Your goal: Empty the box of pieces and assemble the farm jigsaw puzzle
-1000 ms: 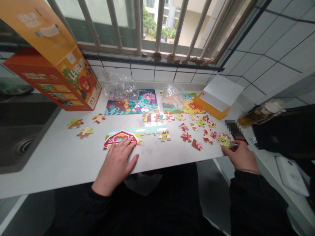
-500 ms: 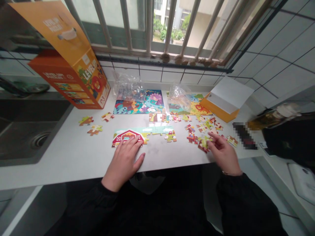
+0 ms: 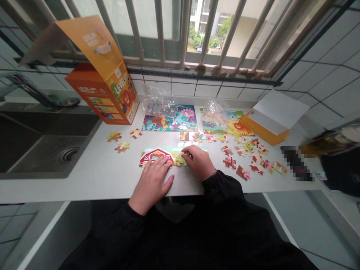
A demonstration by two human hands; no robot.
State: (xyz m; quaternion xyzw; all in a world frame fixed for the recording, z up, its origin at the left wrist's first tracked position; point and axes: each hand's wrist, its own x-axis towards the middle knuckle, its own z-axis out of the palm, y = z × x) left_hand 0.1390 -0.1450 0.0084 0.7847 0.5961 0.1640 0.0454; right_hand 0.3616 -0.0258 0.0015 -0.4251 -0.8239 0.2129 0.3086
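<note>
A partly joined jigsaw with a red barn (image 3: 157, 154) lies on the white counter in front of me. My left hand (image 3: 154, 180) rests flat on its lower edge, fingers spread. Over the right part of the joined strip, my right hand (image 3: 199, 161) pinches a green-yellow puzzle piece (image 3: 181, 158) by its edge, against the pieces beside the barn. My fingers cover part of that piece and the strip's right end. Loose puzzle pieces (image 3: 257, 163) lie scattered to the right, and several more (image 3: 122, 147) sit at the left.
An orange puzzle box (image 3: 104, 101) with its lid up stands beside the sink (image 3: 53, 150). Two picture sheets (image 3: 182, 119) lie at the back under clear plastic bags (image 3: 215, 112). An open yellow-and-white box (image 3: 270, 120), a blurred dark object (image 3: 297, 164) and a bottle (image 3: 332, 142) are at the right.
My right hand has moved left from the loose pieces to the joined strip, bringing a green-yellow piece. My left hand stays on the barn part. The view has shifted slightly.
</note>
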